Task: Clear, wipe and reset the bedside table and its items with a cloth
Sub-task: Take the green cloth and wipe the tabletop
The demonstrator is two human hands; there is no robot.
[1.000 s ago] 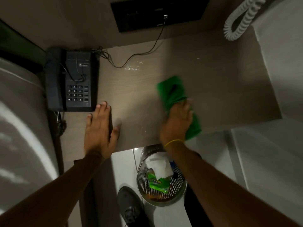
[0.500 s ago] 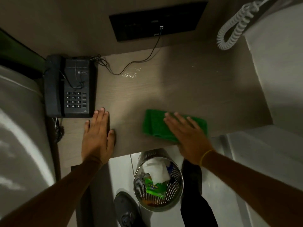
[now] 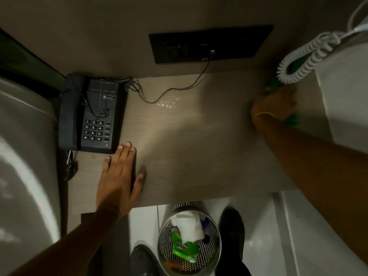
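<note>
The wooden bedside table (image 3: 199,148) fills the middle of the head view. My left hand (image 3: 119,180) lies flat and open on it near the front edge, just below a black telephone (image 3: 91,114) at the table's left side. My right hand (image 3: 275,104) presses on the green cloth (image 3: 291,119) at the table's far right, close to the back corner. The hand hides most of the cloth; only green edges show. A small wet patch (image 3: 168,102) glistens near the back, beside the phone's thin black cable (image 3: 179,89).
A white coiled cord (image 3: 304,60) hangs above the right back corner. A black wall panel (image 3: 211,44) sits behind the table. A perforated metal bin (image 3: 189,242) with rubbish stands on the floor in front, between my shoes. A bed (image 3: 23,156) borders the left.
My right hand has swept the green cloth from the front middle of the table to the far right back corner. My left hand has stayed flat in place.
</note>
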